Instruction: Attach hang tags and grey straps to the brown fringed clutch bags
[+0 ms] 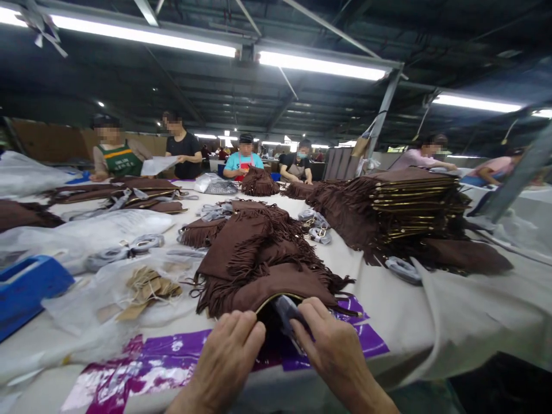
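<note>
A brown suede fringed bag (284,284) lies at the table's near edge with its gold zipper open toward me. My left hand (228,356) has its fingers curled on the left side of the bag's opening. My right hand (334,351) pinches a small grey packet (287,313) at the mouth of the bag. More fringed brown bags (254,241) are piled just behind it.
A tall stack of brown bags (409,207) stands at the right. A blue bin (26,290), plastic bags and paper tags (146,287) lie at the left. Purple plastic (142,368) covers the near edge. Several people work at the far side.
</note>
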Motion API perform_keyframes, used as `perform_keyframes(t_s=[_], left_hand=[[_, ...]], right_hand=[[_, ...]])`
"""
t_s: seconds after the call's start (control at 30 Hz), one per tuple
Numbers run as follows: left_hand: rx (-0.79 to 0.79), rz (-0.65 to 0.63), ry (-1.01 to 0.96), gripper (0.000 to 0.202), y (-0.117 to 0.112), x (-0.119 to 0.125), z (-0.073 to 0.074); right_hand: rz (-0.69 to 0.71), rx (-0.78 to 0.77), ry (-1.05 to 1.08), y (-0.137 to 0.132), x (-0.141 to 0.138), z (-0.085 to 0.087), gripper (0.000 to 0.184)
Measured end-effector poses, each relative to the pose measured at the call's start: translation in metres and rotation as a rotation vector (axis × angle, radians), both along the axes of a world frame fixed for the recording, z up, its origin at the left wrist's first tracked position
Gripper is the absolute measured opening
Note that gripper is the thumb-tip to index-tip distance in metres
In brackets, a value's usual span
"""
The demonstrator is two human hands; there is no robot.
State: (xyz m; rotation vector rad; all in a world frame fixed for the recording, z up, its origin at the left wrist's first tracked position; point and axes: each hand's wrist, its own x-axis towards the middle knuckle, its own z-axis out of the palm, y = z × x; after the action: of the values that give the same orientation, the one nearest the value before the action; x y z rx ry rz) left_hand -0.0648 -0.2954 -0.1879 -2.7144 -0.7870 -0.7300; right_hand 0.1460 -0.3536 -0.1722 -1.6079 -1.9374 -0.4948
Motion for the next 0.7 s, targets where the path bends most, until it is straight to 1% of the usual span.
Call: perform_keyframes(t_s=[0.03,0.07,0.1,0.17,0.2,0.23,0.27,0.3,0.33,0.4,0.43,0.47,0.5,0.57,0.63,0.7], left_hand=[[0.01,-0.017,0.057,0.021,-0.005,0.005,-0.006],[0.007,-0.001,0.105,0.02,-0.008,0.01,-0.012],[0.0,0.048,0.135,0.024,-0.011,0.015,-0.018],[-0.038,0.2,0.154,0.036,-0.012,0.026,-0.026],[-0.079,0.274,0.16,0.037,-0.012,0.032,-0.027],[-0.135,0.313,0.172,0.034,-0.011,0.036,-0.028],[-0.198,0.304,0.195,0.028,-0.01,0.04,-0.027],[-0.251,0.249,0.223,0.021,-0.009,0.043,-0.027],[-0.284,0.153,0.254,0.016,-0.008,0.044,-0.026],[-0.292,-0.057,0.291,0.012,-0.008,0.041,-0.028],[-0.286,-0.113,0.284,0.01,-0.008,0.038,-0.03],[-0.291,-0.118,0.261,0.008,-0.008,0.035,-0.033],[-0.31,-0.091,0.224,0.01,-0.007,0.031,-0.038],[-0.374,-0.045,0.16,0.028,-0.003,0.028,-0.049],[-0.434,-0.071,0.156,0.041,0.003,0.03,-0.063],[-0.461,-0.112,0.181,0.043,0.01,0.038,-0.074]], right_hand=[[-0.004,0.005,-0.031,0.001,0.001,0.003,0.021],[0.0,0.005,-0.063,0.002,0.003,0.005,0.021],[0.008,0.003,-0.086,0.003,0.003,0.005,0.022],[0.022,0.006,-0.104,0.005,0.003,0.001,0.026],[0.022,0.016,-0.102,0.006,0.001,-0.002,0.029],[0.018,0.032,-0.1,0.007,0.0,-0.007,0.032],[0.013,0.057,-0.1,0.007,-0.002,-0.012,0.035],[0.01,0.081,-0.104,0.008,-0.004,-0.017,0.037],[0.015,0.107,-0.114,0.008,-0.006,-0.02,0.039],[0.031,0.169,-0.135,0.008,-0.009,-0.025,0.04],[0.053,0.192,-0.146,0.008,-0.011,-0.025,0.041],[0.079,0.205,-0.154,0.007,-0.012,-0.024,0.041],[0.11,0.209,-0.156,0.006,-0.014,-0.023,0.04],[0.166,0.21,-0.144,0.006,-0.019,-0.022,0.036],[0.203,0.21,-0.122,0.009,-0.026,-0.025,0.031],[0.206,0.184,-0.094,0.02,-0.034,-0.031,0.03]])
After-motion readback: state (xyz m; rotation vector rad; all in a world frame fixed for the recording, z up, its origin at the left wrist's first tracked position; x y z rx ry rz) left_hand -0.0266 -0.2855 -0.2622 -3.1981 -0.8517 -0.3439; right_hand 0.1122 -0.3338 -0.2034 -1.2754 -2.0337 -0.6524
